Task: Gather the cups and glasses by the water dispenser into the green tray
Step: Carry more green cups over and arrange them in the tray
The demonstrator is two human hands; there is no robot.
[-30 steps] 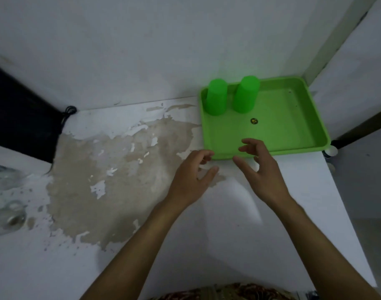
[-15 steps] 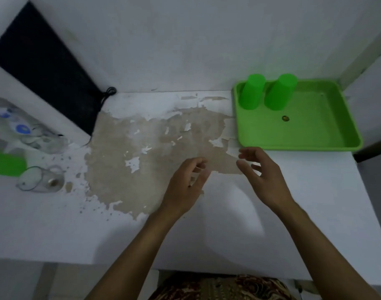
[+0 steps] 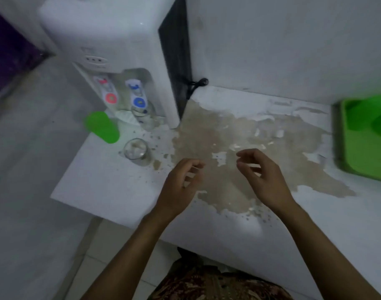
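**Cups wait by the dispenser, hands empty**

1 green cup (image 3: 101, 127) and 2 clear glasses (image 3: 137, 151) stand at the white water dispenser (image 3: 120, 61), well apart from the green tray (image 3: 342, 135) holding 2 blurred green cups (image 3: 367, 118). Left hand (image 3: 180, 187) and right hand (image 3: 263, 178) hover loosely curled, holding nothing. No legible writing.

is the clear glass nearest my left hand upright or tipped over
Upright. The clear glass stands on the counter with its round open rim facing up, beside the green cup.
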